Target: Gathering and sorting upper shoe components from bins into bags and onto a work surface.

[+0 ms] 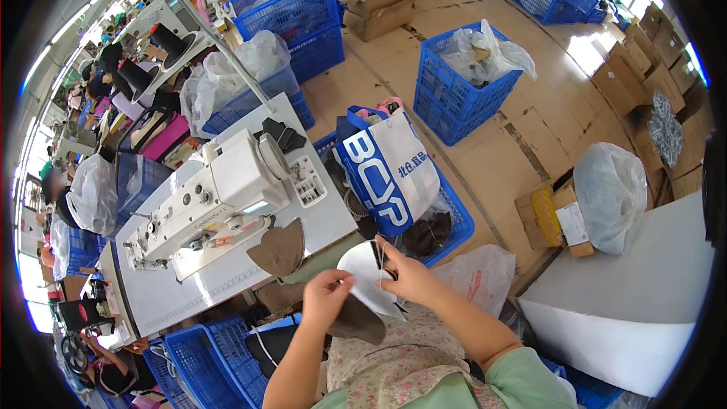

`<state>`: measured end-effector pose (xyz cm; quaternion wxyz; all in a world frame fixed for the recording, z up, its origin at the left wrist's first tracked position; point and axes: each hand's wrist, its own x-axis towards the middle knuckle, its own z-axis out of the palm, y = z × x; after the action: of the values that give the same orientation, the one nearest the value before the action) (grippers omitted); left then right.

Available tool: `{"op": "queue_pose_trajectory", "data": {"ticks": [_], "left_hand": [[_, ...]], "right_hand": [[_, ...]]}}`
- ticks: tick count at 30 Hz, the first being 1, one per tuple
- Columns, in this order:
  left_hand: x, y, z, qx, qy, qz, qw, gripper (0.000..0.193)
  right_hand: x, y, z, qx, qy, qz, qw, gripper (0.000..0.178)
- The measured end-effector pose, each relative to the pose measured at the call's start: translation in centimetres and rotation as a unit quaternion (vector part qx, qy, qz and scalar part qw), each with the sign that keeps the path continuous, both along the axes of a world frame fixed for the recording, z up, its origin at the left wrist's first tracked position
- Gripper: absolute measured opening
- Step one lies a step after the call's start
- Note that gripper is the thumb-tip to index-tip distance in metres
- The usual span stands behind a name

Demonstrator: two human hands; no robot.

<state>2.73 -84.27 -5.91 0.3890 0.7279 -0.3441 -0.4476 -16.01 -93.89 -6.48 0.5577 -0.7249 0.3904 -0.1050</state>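
Note:
In front of my apron I hold a cut piece with a white face (365, 276) and a dark edge. My left hand (327, 300) pinches its left edge between thumb and fingers. At its right edge my right hand (409, 279) grips it, index finger stretched up along the dark strip. Below the white piece hangs a brown-grey fabric piece (356, 323); whether the two are joined I cannot tell. Another brown fabric piece (277, 248) lies on the sewing table's near edge, beside the white sewing machine (212, 197).
The white sewing table (174, 299) is on my left. Beyond my hands, a blue-and-white tote bag (390, 170) stands in a blue crate (460, 220). More blue crates (216, 367) sit below the table. A white box-like block (606, 326) stands at my right, near a clear plastic bag (609, 197).

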Motion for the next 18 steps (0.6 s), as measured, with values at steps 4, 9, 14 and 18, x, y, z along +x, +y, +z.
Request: {"op": "queue_pose_trajectory", "data": {"ticks": [4, 9, 14, 18], "left_hand": [[-3.3, -1.7, 0.7, -0.019, -0.01, -0.08, 0.997, 0.015], [-2.9, -1.6, -0.9, 0.019, 0.211, -0.053, 0.976, 0.016], [-1.2, -0.4, -2.1, 0.08, 0.505, 0.049, 0.858, 0.015], [1.1, 2.1, -7.5, 0.017, 0.631, 0.111, 0.767, 0.015]], "right_hand": [[1.1, 1.0, -0.3, -0.098, 0.095, 0.036, 0.99, 0.077], [0.1, 2.1, -1.4, -0.126, 0.095, 0.063, 0.985, 0.057], [-2.1, 1.0, -1.1, -0.147, 0.086, 0.125, 0.978, 0.017], [-4.2, 0.0, -1.9, -0.097, -0.09, 0.083, 0.988, 0.019]]}}
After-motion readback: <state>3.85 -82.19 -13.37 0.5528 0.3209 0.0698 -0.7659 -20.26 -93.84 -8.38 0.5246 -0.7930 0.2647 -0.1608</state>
